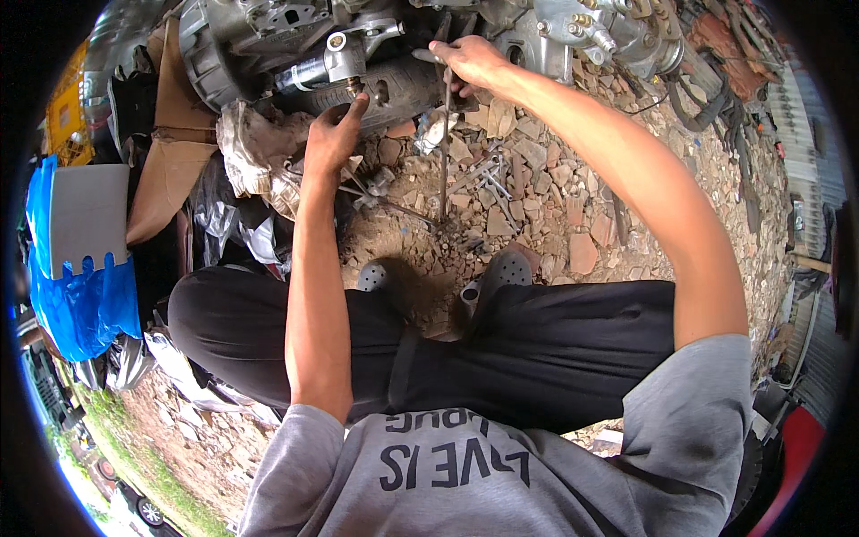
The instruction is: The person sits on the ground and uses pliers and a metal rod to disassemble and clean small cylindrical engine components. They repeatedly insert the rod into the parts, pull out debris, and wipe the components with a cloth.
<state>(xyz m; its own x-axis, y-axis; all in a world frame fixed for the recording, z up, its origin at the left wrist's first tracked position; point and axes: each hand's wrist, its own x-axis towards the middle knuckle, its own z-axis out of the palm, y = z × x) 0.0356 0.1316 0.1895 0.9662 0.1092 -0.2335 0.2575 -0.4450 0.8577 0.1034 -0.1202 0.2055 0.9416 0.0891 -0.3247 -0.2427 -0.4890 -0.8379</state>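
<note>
My left hand (333, 136) reaches up to a bright metal housing (347, 59) with a round boss. Its thumb and fingertips are closed around a small dark fitting (354, 88) at the housing's lower end. To the right, my right hand (472, 64) grips the top of a long, thin metal rod (445, 152) with a short crosswise handle, like a T-handle wrench. The rod points down, its lower end near the rubble. Behind the left hand lies a black tyre-like rubber piece (403, 89). My palm and fingers partly hide what each hand holds.
Large grey castings (210, 54) stand at the far left, another metal assembly (595, 31) at the far right. Several wrenches (501, 192) lie on broken tile rubble (582, 255). Left are a crumpled whitish bag (255, 148), cardboard (174, 170) and a blue plastic bag (89, 300).
</note>
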